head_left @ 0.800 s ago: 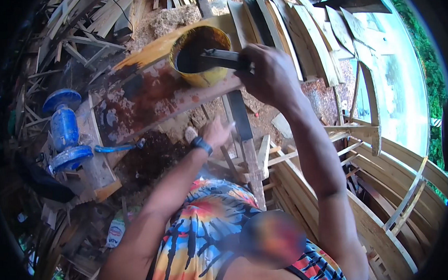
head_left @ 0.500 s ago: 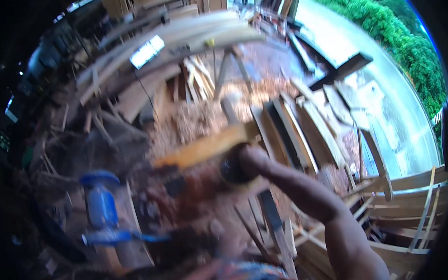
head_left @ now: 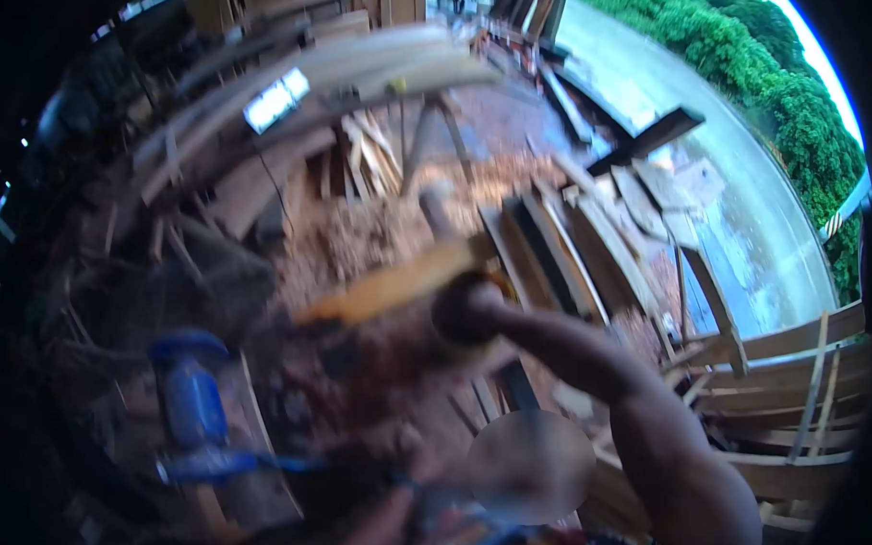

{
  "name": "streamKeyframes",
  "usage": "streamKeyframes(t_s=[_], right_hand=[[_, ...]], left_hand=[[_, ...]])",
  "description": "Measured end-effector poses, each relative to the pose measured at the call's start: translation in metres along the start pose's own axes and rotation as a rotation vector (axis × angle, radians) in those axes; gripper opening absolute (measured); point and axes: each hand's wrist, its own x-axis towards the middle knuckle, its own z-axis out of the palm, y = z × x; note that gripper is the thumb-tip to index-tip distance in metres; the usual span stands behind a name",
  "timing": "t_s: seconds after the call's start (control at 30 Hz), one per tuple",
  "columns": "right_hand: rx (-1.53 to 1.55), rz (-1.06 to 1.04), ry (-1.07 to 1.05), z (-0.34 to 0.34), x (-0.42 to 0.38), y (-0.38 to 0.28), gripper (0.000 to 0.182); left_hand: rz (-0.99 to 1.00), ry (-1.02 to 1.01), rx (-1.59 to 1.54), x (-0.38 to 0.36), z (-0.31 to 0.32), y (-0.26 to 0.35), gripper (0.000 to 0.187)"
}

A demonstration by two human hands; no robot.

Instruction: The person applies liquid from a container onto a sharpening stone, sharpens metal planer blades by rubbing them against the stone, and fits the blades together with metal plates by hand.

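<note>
My right arm reaches from the lower right to the middle of the head view. There my right hand (head_left: 487, 301) is closed against a dark rounded thing (head_left: 457, 312), too blurred to name. Just beyond it a yellow-orange piece of wood (head_left: 393, 284) lies slantwise. My left hand (head_left: 421, 457) is low in the middle, smeared by motion, and its fingers cannot be made out. A dark shape (head_left: 361, 467) sits just left of it. A pale blurred round patch (head_left: 531, 466) covers the area to its right.
A blue cylindrical metal machine (head_left: 193, 406) with a flanged top stands at lower left. Planks (head_left: 575, 253) lean to the right of my hand. Long boards (head_left: 371, 68) lie across the back, with a white lamp (head_left: 276, 100). Wood shavings (head_left: 348, 242) cover the ground. A stack of timber (head_left: 776, 395) is at right.
The whole view has shifted slightly, so the surroundings sit a little farther left. My left hand appears slightly farther left. My right hand stays at the dark rounded thing.
</note>
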Motion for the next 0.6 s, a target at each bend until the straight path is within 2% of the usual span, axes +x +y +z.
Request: streamKeyframes(t_s=[0.03,0.07,0.1,0.13,0.17,0.2,0.23,0.3,0.33,0.43,0.6], right_hand=[[0.002,0.015,-0.010,-0.021,-0.006,-0.010,0.025],[-0.013,0.020,-0.041,-0.048,-0.018,-0.021,0.023],[-0.028,0.016,-0.066,-0.085,-0.032,-0.041,0.022],[-0.109,-0.029,-0.173,-0.122,-0.058,-0.056,0.022],[-0.194,-0.083,-0.248,-0.180,-0.075,-0.072,0.023],[-0.139,-0.067,-0.181,-0.172,-0.067,-0.060,0.023],[-0.079,-0.044,-0.110,-0.162,-0.066,-0.052,0.024],[-0.140,-0.061,-0.076,-0.197,-0.089,-0.067,0.027],[-0.035,-0.029,-0.071,-0.211,-0.098,-0.068,0.028],[-0.085,-0.125,0.035,-0.193,-0.098,-0.061,0.027],[0.054,-0.133,0.142,-0.187,-0.117,-0.044,0.029]], left_hand=[[-0.111,-0.042,0.105,0.008,0.033,-0.022,0.042],[0.033,0.143,-0.182,0.004,0.038,-0.025,0.018],[-0.050,0.050,-0.008,-0.006,0.013,0.007,0.053],[-0.074,0.039,-0.127,-0.010,0.008,0.017,0.052],[-0.076,0.073,-0.032,-0.018,0.000,0.033,0.048],[-0.028,0.146,-0.035,-0.025,-0.004,0.047,0.041],[-0.049,0.136,-0.041,-0.035,-0.008,0.060,0.039],[-0.065,0.140,-0.053,-0.038,-0.013,0.078,0.036],[-0.085,0.167,-0.063,-0.037,-0.011,0.082,0.034],[-0.176,0.207,0.030,-0.034,-0.011,0.097,0.036],[-0.076,0.255,0.155,-0.035,-0.029,0.139,0.039]])
